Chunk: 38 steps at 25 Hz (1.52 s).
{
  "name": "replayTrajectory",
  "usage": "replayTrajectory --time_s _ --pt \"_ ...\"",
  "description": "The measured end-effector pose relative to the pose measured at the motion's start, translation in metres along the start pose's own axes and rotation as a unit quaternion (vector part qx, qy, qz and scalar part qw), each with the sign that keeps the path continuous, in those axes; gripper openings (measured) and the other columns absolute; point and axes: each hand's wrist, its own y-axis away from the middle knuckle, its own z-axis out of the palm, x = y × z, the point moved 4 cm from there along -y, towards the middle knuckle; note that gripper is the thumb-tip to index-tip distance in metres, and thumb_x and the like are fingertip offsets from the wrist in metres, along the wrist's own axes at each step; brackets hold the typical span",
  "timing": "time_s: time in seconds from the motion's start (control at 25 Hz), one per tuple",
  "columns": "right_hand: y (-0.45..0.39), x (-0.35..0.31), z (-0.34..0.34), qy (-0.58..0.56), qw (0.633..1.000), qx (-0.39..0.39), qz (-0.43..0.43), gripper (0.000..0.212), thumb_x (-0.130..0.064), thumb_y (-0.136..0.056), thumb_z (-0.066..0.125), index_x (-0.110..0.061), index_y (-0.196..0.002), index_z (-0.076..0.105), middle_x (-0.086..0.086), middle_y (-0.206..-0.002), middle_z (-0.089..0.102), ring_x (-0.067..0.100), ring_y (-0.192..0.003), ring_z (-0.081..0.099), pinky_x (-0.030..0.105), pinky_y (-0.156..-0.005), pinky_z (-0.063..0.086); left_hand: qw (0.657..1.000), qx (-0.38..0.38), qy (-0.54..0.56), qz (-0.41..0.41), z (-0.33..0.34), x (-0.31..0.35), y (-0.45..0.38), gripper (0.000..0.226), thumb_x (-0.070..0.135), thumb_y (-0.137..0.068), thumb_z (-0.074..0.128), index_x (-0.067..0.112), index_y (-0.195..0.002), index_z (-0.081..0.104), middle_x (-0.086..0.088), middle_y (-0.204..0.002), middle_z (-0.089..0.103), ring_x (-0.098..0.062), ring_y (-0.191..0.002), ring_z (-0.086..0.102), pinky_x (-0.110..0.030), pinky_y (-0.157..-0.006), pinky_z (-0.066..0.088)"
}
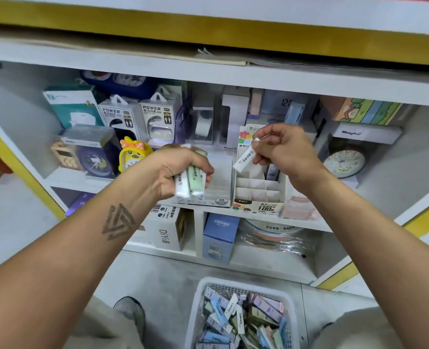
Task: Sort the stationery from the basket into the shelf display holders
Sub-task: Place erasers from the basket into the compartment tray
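Nearest you, on the floor between your knees, sits a white plastic lattice basket point(243, 285) heaped with small flat boxes point(246, 321) in pale blue, pink, green and white.

Both of your bare forearms reach up and forward from the lower corners. A dark triangle tattoo point(117, 221) marks the left forearm. Your left hand point(183, 170) is knuckles-up, its grip curled round a bundle of boxes point(190, 180), one mint green among white ones, standing roughly upright in front of the shelf. Your right hand point(283, 149) is raised beside it, its fingertips pinching one white box point(244, 157) tilted with its lower end toward the left, just above a cardboard display holder point(258, 195).

That holder stands on the white shelf point(296, 220), divided into stepped cells, with "0.7" and "100" printed on its front. Beside it, a grey holder point(219, 187) reads "2B".

Farther back stand two packages lettered "POWER BANK" point(119, 117), a yellow chick clock point(132, 154) and a round clock point(344, 162) under a "Henghui" label.
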Motion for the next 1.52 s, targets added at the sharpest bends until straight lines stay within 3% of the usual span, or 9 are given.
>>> replayTrajectory --time_s 0.12,0.4,0.56,0.8,1.04,1.2,1.32,1.4,1.52 --pt "0.005 -0.005 0.015 0.022 0.999 -0.014 -0.027 0.01 0.001 -0.091 0.067 -0.004 -0.1 0.067 0.011 -0.073 0.075 0.017 -0.062 0.07 0.021 -0.057 0.052 0.999 0.025 0.019 0.014 -0.023 0.003 0.007 0.023 -0.016 -0.078 0.062 0.005 -0.086 0.056 -0.016 -0.066 0.064 -0.023 -0.052 0.065 -0.03 -0.051 0.057" --pt "0.007 -0.006 0.063 0.032 0.995 -0.068 -0.06 0.004 0.0 -0.09 0.07 -0.002 -0.093 0.068 0.013 -0.08 0.069 0.023 -0.068 0.074 0.028 -0.066 0.06 0.998 0.039 0.033 0.023 -0.058 0.016 0.016 0.016 -0.014 -0.074 0.062 0.0 -0.082 0.057 -0.017 -0.069 0.064 -0.022 -0.052 0.067 -0.029 -0.048 0.055" --pt "0.008 0.004 0.093 0.218 0.962 -0.098 -0.134 0.012 -0.005 -0.092 0.066 -0.016 -0.097 0.067 0.002 -0.087 0.069 0.008 -0.069 0.07 0.019 -0.069 0.056 0.997 0.06 0.04 0.023 -0.074 0.007 0.016 0.02 -0.015 -0.071 0.063 0.003 -0.078 0.057 -0.013 -0.058 0.065 -0.021 -0.049 0.065 -0.03 -0.048 0.056" --pt "0.006 0.02 0.117 0.246 0.947 -0.108 -0.177 0.018 -0.007 -0.09 0.069 -0.023 -0.094 0.062 -0.012 -0.083 0.064 -0.009 -0.07 0.063 0.029 -0.07 0.056 0.996 0.069 0.05 0.019 -0.076 0.005 0.011 0.018 -0.015 -0.081 0.06 0.003 -0.081 0.056 -0.014 -0.061 0.062 -0.021 -0.045 0.064 -0.03 -0.046 0.055" --pt "0.01 0.029 0.136 0.314 0.918 -0.149 -0.19 0.013 -0.014 -0.093 0.066 -0.026 -0.099 0.066 -0.004 -0.089 0.068 0.015 -0.083 0.065 0.034 -0.077 0.057 0.995 0.065 0.072 0.021 -0.074 0.005 0.011 0.029 -0.013 -0.083 0.061 0.004 -0.106 0.054 -0.017 -0.079 0.06 -0.021 -0.048 0.064 -0.03 -0.046 0.055" --pt "0.017 0.025 0.151 0.364 0.891 -0.196 -0.186 0.027 -0.019 -0.099 0.057 -0.023 -0.123 0.07 0.003 -0.119 0.071 0.024 -0.107 0.063 0.033 -0.091 0.051 0.994 0.068 0.076 0.03 -0.073 0.005 0.012 0.029 -0.013 -0.083 0.062 0.004 -0.106 0.057 -0.018 -0.081 0.063 -0.022 -0.055 0.066 -0.032 -0.05 0.057" --pt "0.017 0.02 0.139 0.393 0.888 -0.185 -0.152 0.023 -0.042 -0.095 0.058 -0.035 -0.116 0.064 -0.007 -0.108 0.069 0.02 -0.094 0.063 0.032 -0.074 0.049 0.994 0.069 0.077 0.025 -0.069 0.004 0.012 0.02 -0.012 -0.083 0.062 0.006 -0.092 0.06 -0.015 -0.078 0.066 -0.021 -0.053 0.067 -0.032 -0.049 0.057" --pt "0.019 0.022 0.129 0.497 0.832 -0.216 -0.12 0.023 -0.052 -0.087 0.064 -0.033 -0.097 0.056 -0.008 -0.092 0.062 0.019 -0.081 0.059 0.03 -0.06 0.04 0.994 0.07 0.079 0.028 -0.067 0.004 0.011 0.022 -0.011 -0.082 0.063 0.007 -0.095 0.06 -0.016 -0.08 0.067 -0.022 -0.055 0.068 -0.033 -0.049 0.057" --pt "0.027 0.033 0.129 0.626 0.73 -0.248 -0.118 0.014 -0.015 -0.086 0.068 -0.022 -0.091 0.056 0.002 -0.09 0.056 0.025 -0.077 0.058 0.033 -0.059 0.048 0.994 0.073 0.076 0.032 -0.065 0.004 0.01 0.03 -0.01 -0.082 0.065 0.004 -0.108 0.062 -0.016 -0.087 0.069 -0.023 -0.062 0.07 -0.038 -0.054 0.059"
